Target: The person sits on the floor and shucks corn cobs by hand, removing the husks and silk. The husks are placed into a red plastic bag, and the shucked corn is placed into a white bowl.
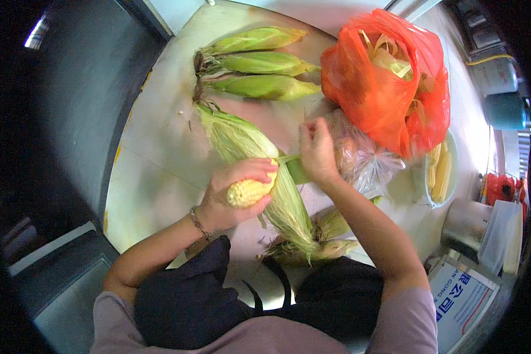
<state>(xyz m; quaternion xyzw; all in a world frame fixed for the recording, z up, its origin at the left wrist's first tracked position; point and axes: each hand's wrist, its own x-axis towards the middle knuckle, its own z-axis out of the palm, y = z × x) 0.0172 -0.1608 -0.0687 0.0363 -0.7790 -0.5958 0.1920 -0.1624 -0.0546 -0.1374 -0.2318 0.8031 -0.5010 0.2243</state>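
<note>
My left hand (pixel 223 194) grips a yellow corn cob (pixel 250 192), its kernel tip pointing down-left. Pale green husk leaves (pixel 245 137) spread from behind the cob, some up-left and others (pixel 292 208) down towards my lap. To the right, my right hand (pixel 318 148) is slightly blurred, with its fingers curled in. A narrow green husk strip (pixel 289 158) runs from the cob's base to the edge of this hand; whether the fingers hold it is hidden. Three unpeeled ears of corn (pixel 265 63) lie side by side beyond my hands.
A red plastic bag (pixel 376 97) holding husks stands at the upper right. Below it sits a clear plastic bag (pixel 367 163). Peeled cobs rest in a pale basin (pixel 455 172). Loose husks (pixel 332 225) lie near my lap. A metal pot (pixel 464 223) stands far right.
</note>
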